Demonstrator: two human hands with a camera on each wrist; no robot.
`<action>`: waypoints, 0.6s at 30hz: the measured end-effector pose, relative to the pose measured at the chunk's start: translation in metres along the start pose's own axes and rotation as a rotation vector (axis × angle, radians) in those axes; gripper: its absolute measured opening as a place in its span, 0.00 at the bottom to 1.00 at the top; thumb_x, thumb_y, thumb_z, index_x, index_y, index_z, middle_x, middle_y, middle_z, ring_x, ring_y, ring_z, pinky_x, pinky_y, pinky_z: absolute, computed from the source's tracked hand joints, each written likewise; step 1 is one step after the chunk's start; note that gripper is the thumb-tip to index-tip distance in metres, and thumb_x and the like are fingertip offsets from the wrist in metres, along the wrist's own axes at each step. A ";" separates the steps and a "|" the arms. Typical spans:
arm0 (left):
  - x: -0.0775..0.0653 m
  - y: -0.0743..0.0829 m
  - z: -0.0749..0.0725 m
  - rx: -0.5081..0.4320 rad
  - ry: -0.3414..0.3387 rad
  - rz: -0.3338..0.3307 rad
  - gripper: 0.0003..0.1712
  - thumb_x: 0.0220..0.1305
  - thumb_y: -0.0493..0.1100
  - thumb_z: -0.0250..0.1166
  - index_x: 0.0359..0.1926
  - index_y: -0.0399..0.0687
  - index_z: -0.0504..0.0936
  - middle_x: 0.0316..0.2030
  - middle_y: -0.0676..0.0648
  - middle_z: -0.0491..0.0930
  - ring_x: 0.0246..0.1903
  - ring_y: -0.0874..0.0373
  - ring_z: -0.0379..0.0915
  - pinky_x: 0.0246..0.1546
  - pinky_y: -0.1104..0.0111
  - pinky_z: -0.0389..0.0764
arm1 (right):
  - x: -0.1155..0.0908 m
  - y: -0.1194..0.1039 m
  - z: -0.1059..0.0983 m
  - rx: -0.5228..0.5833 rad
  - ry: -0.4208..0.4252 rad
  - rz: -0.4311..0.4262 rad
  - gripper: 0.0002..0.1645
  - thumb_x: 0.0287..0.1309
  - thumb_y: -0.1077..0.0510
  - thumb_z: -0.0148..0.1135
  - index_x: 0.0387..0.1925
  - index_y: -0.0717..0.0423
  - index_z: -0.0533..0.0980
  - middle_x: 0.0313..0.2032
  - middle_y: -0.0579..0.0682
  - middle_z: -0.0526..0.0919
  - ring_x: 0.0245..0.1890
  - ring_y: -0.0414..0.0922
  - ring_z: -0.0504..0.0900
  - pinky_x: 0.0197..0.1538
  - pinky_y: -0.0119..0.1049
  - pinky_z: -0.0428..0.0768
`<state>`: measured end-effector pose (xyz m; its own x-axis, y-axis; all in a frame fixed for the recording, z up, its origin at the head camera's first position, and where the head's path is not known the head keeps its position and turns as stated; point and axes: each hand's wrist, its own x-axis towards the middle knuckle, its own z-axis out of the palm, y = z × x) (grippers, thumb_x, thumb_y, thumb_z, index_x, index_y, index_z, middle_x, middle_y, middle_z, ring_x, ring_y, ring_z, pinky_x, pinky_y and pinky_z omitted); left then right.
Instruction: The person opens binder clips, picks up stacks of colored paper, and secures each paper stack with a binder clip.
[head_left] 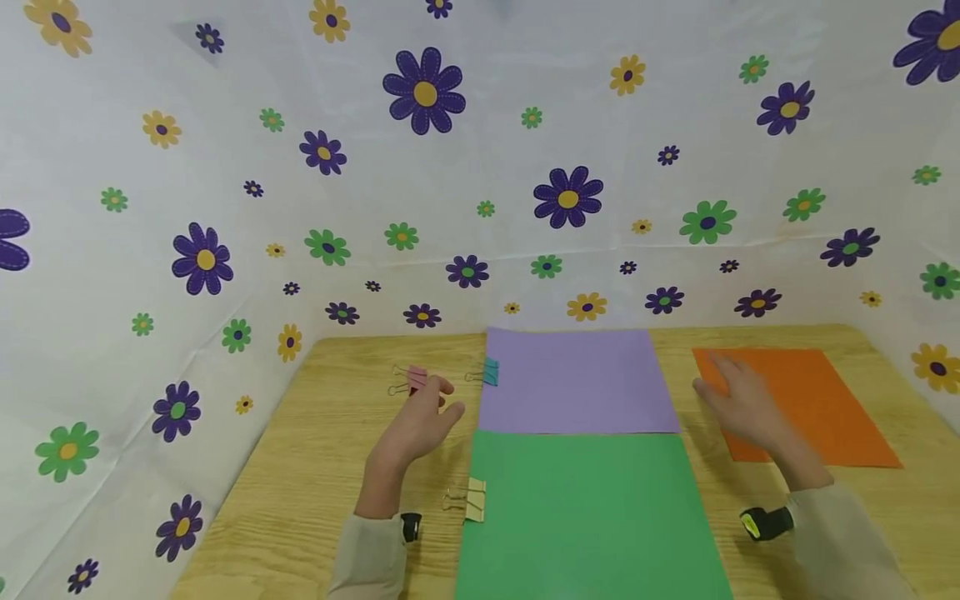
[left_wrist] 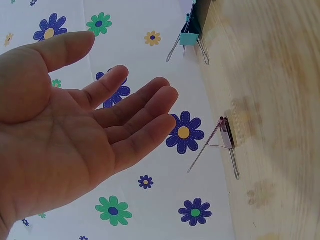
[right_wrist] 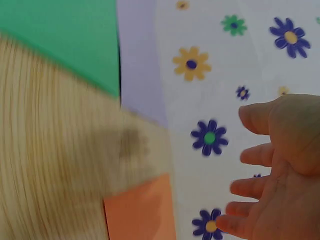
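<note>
Centre-left: one pink wire-handled binder clip [head_left: 417, 377], one teal clip [head_left: 491, 372], one cream clip [head_left: 476, 501]. Mid-frame: one purple rectangular sheet [head_left: 573, 383], one green sheet [head_left: 585, 517]. Right: one orange sheet [head_left: 832, 408]. Left hand [head_left: 418, 422], right hand [head_left: 742, 404]: released.

Rear sheet [head_left: 577, 383]: solid lilac. Front sheet [head_left: 585, 517]: solid green. Right sheet [head_left: 817, 408]: solid orange. Binder clips: one pink clip [head_left: 417, 377], one teal clip [head_left: 491, 372], one pale-yellow clip [head_left: 476, 500]; wire handles [left_wrist: 234, 165] silver. Tabletop [head_left: 300, 467]: light yellow-brown, wood-grain pattern. Backdrop [head_left: 510, 50]: white, printed with purple, green and yellow flowers having contrasting centres; larger purple petals carry dashed outlines. Sleeves [head_left: 367, 554]: plain greyish beige. Right wrist device [head_left: 768, 523]: black with yellow-green face.
</note>
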<state>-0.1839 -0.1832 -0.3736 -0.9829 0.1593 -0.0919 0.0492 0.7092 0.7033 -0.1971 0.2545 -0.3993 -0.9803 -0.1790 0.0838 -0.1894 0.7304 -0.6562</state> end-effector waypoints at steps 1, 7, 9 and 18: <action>0.000 0.000 0.000 0.000 -0.002 0.001 0.21 0.74 0.45 0.56 0.60 0.36 0.68 0.59 0.31 0.73 0.62 0.39 0.68 0.56 0.46 0.73 | 0.001 0.006 -0.003 -0.031 0.000 0.021 0.40 0.76 0.51 0.46 0.72 0.77 0.47 0.67 0.84 0.48 0.65 0.82 0.47 0.61 0.77 0.51; 0.001 0.001 0.000 0.004 -0.005 0.005 0.22 0.74 0.45 0.56 0.61 0.34 0.68 0.60 0.30 0.72 0.62 0.39 0.68 0.56 0.46 0.73 | 0.003 0.035 -0.021 -0.189 -0.041 0.101 0.48 0.77 0.39 0.35 0.72 0.77 0.40 0.66 0.88 0.38 0.65 0.85 0.36 0.64 0.76 0.38; 0.001 0.002 0.000 0.004 -0.008 0.005 0.23 0.74 0.45 0.56 0.61 0.34 0.68 0.60 0.30 0.72 0.62 0.39 0.68 0.56 0.46 0.73 | 0.003 0.043 -0.026 -0.217 -0.067 0.116 0.49 0.76 0.37 0.32 0.72 0.78 0.39 0.65 0.89 0.37 0.65 0.85 0.34 0.65 0.74 0.35; 0.002 0.003 0.001 0.001 -0.020 0.000 0.23 0.74 0.44 0.55 0.61 0.33 0.68 0.60 0.30 0.72 0.62 0.38 0.68 0.55 0.46 0.74 | -0.003 0.079 -0.045 -0.193 -0.165 0.197 0.53 0.75 0.34 0.28 0.70 0.80 0.33 0.64 0.90 0.28 0.63 0.86 0.26 0.61 0.78 0.31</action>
<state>-0.1855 -0.1797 -0.3721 -0.9791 0.1734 -0.1061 0.0495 0.7097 0.7028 -0.2116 0.3425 -0.4172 -0.9798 -0.1142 -0.1641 -0.0190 0.8703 -0.4921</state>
